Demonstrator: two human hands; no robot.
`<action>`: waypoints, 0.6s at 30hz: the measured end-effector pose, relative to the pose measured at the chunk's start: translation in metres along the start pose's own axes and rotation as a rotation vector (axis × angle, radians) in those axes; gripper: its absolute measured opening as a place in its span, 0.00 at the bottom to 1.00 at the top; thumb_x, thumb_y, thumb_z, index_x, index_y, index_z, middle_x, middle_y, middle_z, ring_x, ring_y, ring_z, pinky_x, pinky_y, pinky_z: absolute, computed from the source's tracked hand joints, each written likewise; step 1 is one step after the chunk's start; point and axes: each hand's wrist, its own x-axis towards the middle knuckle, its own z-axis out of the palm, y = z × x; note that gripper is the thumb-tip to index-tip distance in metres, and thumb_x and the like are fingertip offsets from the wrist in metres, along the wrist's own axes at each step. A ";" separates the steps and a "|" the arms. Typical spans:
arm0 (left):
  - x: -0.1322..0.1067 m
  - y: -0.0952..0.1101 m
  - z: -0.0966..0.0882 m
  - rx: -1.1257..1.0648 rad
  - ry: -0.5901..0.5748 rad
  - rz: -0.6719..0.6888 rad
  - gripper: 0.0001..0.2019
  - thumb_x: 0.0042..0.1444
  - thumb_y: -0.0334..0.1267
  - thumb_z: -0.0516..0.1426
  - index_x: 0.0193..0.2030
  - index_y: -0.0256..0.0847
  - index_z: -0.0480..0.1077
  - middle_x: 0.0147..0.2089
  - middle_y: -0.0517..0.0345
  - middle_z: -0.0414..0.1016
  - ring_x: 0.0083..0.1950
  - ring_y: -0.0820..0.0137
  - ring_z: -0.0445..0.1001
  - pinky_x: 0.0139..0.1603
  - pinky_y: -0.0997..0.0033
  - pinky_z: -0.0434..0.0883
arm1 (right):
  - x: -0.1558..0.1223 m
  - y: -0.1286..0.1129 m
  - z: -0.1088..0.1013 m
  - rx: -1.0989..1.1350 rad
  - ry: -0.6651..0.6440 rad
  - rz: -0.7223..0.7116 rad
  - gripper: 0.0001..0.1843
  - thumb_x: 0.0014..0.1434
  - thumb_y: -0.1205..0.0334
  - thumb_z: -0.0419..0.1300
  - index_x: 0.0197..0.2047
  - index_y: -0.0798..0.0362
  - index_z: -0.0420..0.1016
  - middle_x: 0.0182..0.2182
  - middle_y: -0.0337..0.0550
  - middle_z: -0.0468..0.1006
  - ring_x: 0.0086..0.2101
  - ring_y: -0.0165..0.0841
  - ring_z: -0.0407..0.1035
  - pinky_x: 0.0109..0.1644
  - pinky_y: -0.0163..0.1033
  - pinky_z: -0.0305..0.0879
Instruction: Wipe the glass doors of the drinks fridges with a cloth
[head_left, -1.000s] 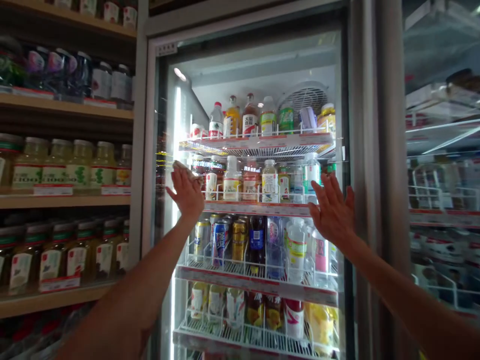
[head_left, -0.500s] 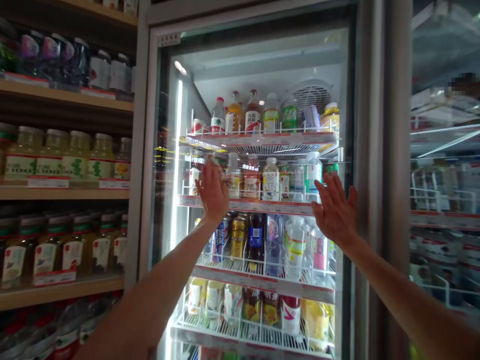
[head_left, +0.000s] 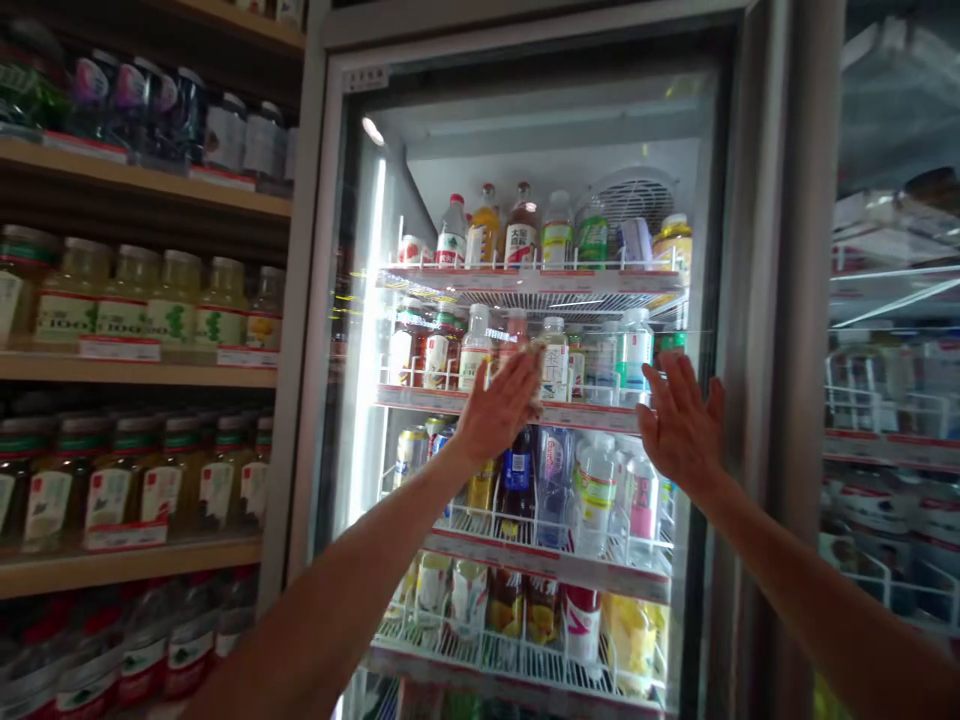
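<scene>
My left hand (head_left: 495, 410) is raised in front of the glass door (head_left: 525, 130) of a lit drinks fridge, at the height of the second shelf. A crumpled light cloth (head_left: 538, 385) shows beyond its fingertips, held flat against the glass; most of it is hidden behind the hand. My right hand (head_left: 682, 425) rests near the door's right side with fingers stretched out and nothing in them. Its palm faces the glass. Behind the door, bottles such as a white-capped tea bottle (head_left: 554, 360) and a dark bottle with a blue label (head_left: 516, 470) stand on wire shelves.
Wooden shelves (head_left: 142, 372) with rows of juice bottles (head_left: 124, 290) stand to the left. A metal door frame (head_left: 802, 300) separates this fridge from another glass-fronted fridge on the right. A bright light strip (head_left: 367, 350) runs down inside the left edge.
My left hand has swept right and slightly down across the glass with the cloth, from the left side toward the middle. My right hand stays at almost the same place on the door.
</scene>
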 end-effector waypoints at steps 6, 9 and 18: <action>0.001 -0.064 -0.007 -0.014 0.163 -0.235 0.26 0.62 0.38 0.41 0.67 0.34 0.48 0.70 0.41 0.47 0.72 0.60 0.40 0.69 0.43 0.35 | 0.018 -0.012 0.000 -0.016 0.040 0.075 0.29 0.66 0.54 0.42 0.68 0.50 0.44 0.65 0.51 0.55 0.64 0.43 0.48 0.65 0.57 0.42; 0.012 -0.094 -0.008 -0.105 0.378 -0.661 0.27 0.63 0.38 0.41 0.67 0.32 0.45 0.72 0.42 0.39 0.72 0.52 0.37 0.66 0.35 0.39 | 0.030 -0.025 0.008 -0.026 0.039 0.102 0.29 0.65 0.54 0.43 0.68 0.49 0.46 0.65 0.50 0.54 0.65 0.43 0.46 0.65 0.57 0.42; 0.035 -0.011 -0.002 -0.098 0.073 -0.084 0.23 0.61 0.39 0.46 0.64 0.45 0.56 0.69 0.59 0.51 0.71 0.70 0.46 0.71 0.56 0.42 | 0.029 -0.030 0.015 -0.012 0.046 0.108 0.27 0.65 0.53 0.43 0.65 0.51 0.54 0.64 0.51 0.57 0.64 0.44 0.49 0.64 0.57 0.42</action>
